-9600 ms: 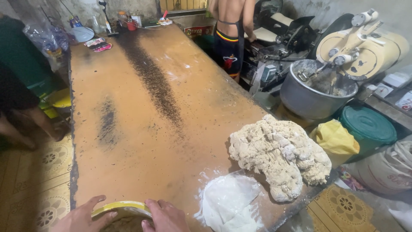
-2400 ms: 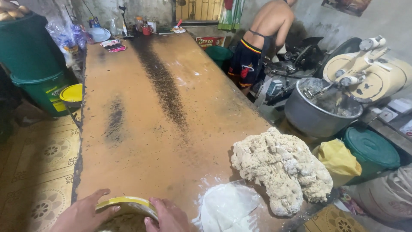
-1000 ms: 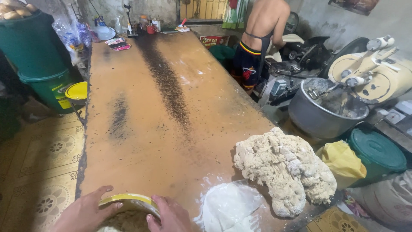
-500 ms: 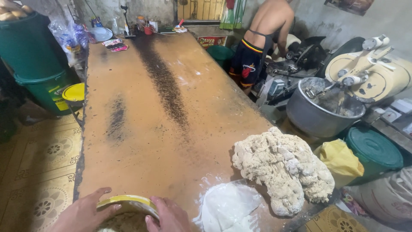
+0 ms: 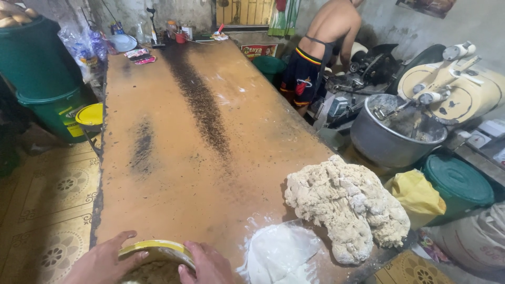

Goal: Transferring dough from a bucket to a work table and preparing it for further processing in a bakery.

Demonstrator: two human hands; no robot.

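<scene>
Gripping a yellow-rimmed bowl [image 5: 156,257] at the table's [image 5: 173,158] near edge — both hands, left [image 5: 105,261], right [image 5: 208,264] — dough [image 5: 344,202] rightward.

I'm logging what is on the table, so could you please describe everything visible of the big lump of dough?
The lump of dough is a large, pale beige mass with a rough, shaggy, crumbly surface dusted with flour. It lies flat on the long brown table near its right edge, tapering toward the near end. A white heap of flour lies by its near-left side. Neither hand touches it.
</scene>
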